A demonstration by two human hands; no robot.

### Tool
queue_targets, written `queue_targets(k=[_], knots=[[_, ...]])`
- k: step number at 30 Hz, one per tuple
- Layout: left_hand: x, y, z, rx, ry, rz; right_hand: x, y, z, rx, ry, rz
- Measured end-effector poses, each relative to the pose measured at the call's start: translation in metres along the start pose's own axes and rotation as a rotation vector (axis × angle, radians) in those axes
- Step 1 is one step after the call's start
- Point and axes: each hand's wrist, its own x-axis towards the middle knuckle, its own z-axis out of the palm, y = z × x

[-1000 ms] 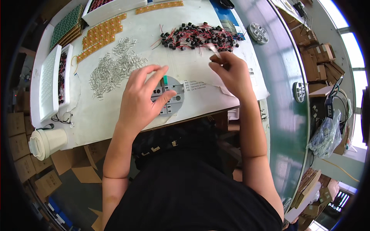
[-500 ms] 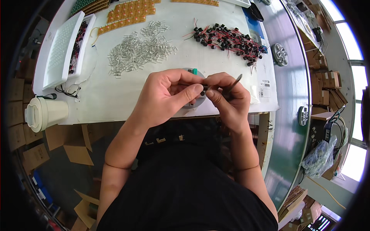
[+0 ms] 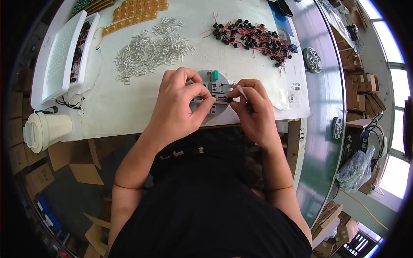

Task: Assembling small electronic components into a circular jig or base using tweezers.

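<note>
At the table's front edge both hands work over a round grey fixture (image 3: 222, 78) with small metal blocks and a green piece (image 3: 215, 75). A small black cylindrical component (image 3: 230, 100) sits at the thumb and fingertips of my right hand (image 3: 257, 107), which is closed on it. A slim tool (image 3: 241, 91), blurred, also lies in that hand. Thin reddish wires (image 3: 220, 99) run from the component toward my left hand (image 3: 180, 101). Its thumb and forefinger are pinched at the wires' far end, over the fixture; the fingertips partly hide what they grip.
Farther back lie a pile of small silvery metal pieces (image 3: 150, 51) and a heap of black components with red wires (image 3: 256, 38). Yellow-brown boards (image 3: 137, 13) are at the back left. A white foam tray (image 3: 64, 56) and a lidded cream cup (image 3: 47, 131) stand left.
My hands have drawn apart, uncovering the fixture's blocks and the black component with its wires. The right hand's tool has turned. The whole view has shifted slightly.
</note>
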Motion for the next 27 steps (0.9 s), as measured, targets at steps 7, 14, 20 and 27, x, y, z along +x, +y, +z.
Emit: queue_targets(k=[7,14,20,27], knots=[[-0.002,-0.010,0.024,0.093,0.047,0.002,0.008,-0.015,0.003,-0.468,-0.070,-0.044],[-0.004,-0.016,0.022,0.029,0.043,-0.038,0.007,-0.014,0.006,-0.495,-0.097,-0.081],[-0.002,-0.021,0.029,0.025,0.118,-0.022,0.022,-0.008,-0.011,-0.595,-0.301,-0.319],[-0.002,-0.018,0.021,0.063,-0.030,-0.007,0.025,-0.017,-0.014,-0.680,-0.422,-0.270]])
